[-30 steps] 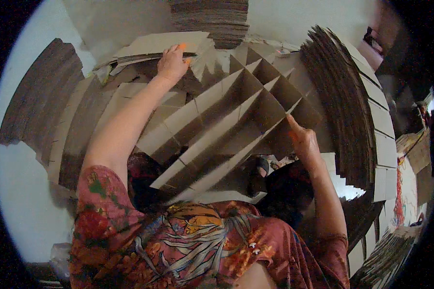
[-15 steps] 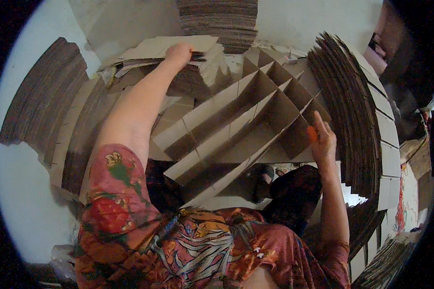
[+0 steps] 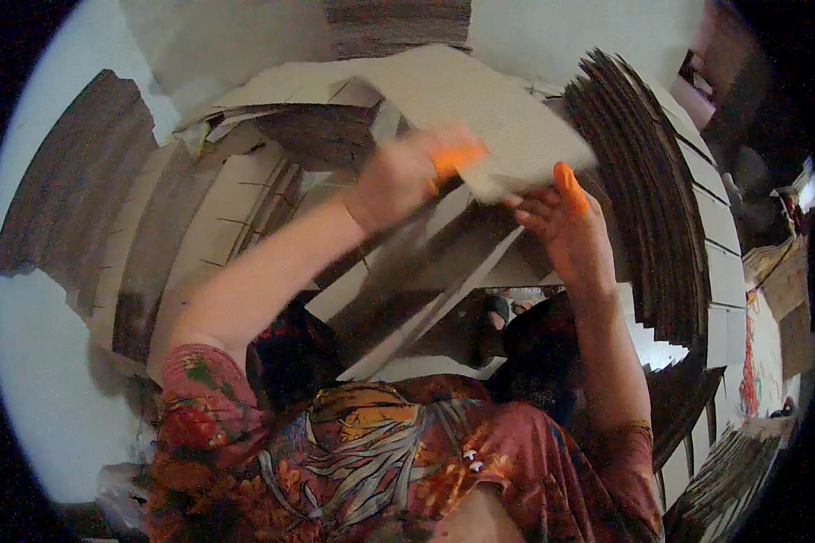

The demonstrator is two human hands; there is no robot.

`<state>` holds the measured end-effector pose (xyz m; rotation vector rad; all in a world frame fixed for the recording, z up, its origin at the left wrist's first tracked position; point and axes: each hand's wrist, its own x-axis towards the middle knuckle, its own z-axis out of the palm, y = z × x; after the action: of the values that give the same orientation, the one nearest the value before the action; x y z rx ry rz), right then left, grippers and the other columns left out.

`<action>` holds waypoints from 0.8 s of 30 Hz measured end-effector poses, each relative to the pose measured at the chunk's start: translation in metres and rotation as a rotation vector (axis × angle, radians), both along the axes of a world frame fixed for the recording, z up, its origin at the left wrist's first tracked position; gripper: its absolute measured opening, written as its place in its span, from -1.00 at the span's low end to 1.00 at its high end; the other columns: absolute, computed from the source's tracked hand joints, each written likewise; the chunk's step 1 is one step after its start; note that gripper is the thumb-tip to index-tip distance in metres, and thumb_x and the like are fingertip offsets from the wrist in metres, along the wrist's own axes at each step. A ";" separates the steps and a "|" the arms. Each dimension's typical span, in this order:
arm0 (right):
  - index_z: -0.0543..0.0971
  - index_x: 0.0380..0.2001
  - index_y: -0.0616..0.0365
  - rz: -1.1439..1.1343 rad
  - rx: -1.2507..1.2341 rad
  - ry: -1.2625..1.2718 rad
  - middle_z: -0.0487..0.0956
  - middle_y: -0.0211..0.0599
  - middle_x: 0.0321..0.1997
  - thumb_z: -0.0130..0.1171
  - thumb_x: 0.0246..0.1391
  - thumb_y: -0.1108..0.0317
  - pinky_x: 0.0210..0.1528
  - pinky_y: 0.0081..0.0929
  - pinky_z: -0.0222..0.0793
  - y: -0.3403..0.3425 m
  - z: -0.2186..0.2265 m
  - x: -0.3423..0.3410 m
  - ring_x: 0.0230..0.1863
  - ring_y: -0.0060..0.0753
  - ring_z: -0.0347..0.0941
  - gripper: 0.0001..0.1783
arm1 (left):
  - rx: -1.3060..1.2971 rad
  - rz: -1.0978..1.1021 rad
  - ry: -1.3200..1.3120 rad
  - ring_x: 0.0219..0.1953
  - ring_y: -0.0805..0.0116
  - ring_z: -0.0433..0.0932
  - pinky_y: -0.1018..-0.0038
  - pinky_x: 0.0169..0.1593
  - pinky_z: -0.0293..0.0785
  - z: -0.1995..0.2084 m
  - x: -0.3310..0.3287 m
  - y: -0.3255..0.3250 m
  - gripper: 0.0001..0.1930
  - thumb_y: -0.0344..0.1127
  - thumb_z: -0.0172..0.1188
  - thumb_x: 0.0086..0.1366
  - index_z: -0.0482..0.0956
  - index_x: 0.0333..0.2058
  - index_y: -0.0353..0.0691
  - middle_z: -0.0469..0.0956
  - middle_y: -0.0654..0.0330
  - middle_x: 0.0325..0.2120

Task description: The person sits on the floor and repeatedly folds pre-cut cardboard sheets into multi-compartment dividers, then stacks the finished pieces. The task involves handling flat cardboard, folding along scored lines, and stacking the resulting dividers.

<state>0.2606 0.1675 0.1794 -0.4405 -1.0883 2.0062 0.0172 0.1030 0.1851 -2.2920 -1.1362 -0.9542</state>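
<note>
A flat cardboard sheet (image 3: pixel 484 100), blurred by motion, is gripped at its near left edge by my left hand (image 3: pixel 394 181), whose thumb wears an orange cover. Close to the sheet's near right corner is my right hand (image 3: pixel 570 235), its orange-covered thumb raised apart from the fingers. Those fingertips lie at the sheet's lower edge; whether they touch it I cannot tell. Under both hands stands a cardboard divider grid (image 3: pixel 444 312) of crossed upright strips. The sheet and my hands hide most of its far part.
A pile of cardboard sheets (image 3: pixel 290 90) lies at the back left. Tall stacks of cardboard strips rise at the right (image 3: pixel 647 190) and far left (image 3: pixel 77 172). Slotted strips (image 3: pixel 222 204) lean left of the grid. Another stack (image 3: pixel 398 27) stands against the back wall.
My left hand has come right and nearer from the back pile, bringing a cardboard sheet over the divider grid. My right hand has shifted slightly left and up towards the sheet.
</note>
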 end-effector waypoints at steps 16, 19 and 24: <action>0.56 -0.30 0.24 -0.564 0.642 -0.681 0.57 -0.37 -0.28 0.11 -0.04 0.51 -0.17 -0.57 0.30 -0.030 -0.044 0.062 -0.25 -0.55 0.42 -0.82 | -0.908 0.721 -0.198 -0.46 0.38 0.47 0.44 -0.35 0.37 -0.040 -0.062 -0.048 -0.76 -0.22 0.19 0.09 0.52 -0.52 -0.31 0.54 0.09 -0.55; 0.56 -0.31 0.24 -0.487 0.495 -0.538 0.58 -0.37 -0.29 0.17 -0.05 0.47 -0.21 -0.56 0.32 -0.031 -0.043 0.058 -0.26 -0.54 0.42 -0.82 | -1.092 0.734 -0.364 -0.47 0.37 0.49 0.46 -0.36 0.39 -0.024 -0.052 -0.063 -0.75 -0.21 0.18 0.10 0.56 -0.51 -0.32 0.55 0.09 -0.56; 0.56 -0.32 0.26 -0.457 0.634 -0.614 0.57 -0.35 -0.32 0.20 -0.07 0.45 -0.24 -0.56 0.34 -0.020 -0.081 0.056 -0.29 -0.55 0.43 -0.81 | -0.609 0.539 -0.356 -0.48 0.20 0.51 0.39 -0.37 0.39 -0.034 -0.071 -0.048 -0.72 -0.18 0.20 0.08 0.58 -0.36 -0.30 0.54 0.04 -0.54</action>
<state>0.3169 0.1475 0.0985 -0.8893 -1.7253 1.0563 -0.0541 0.0546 0.1507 -2.0525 -2.3133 -0.8929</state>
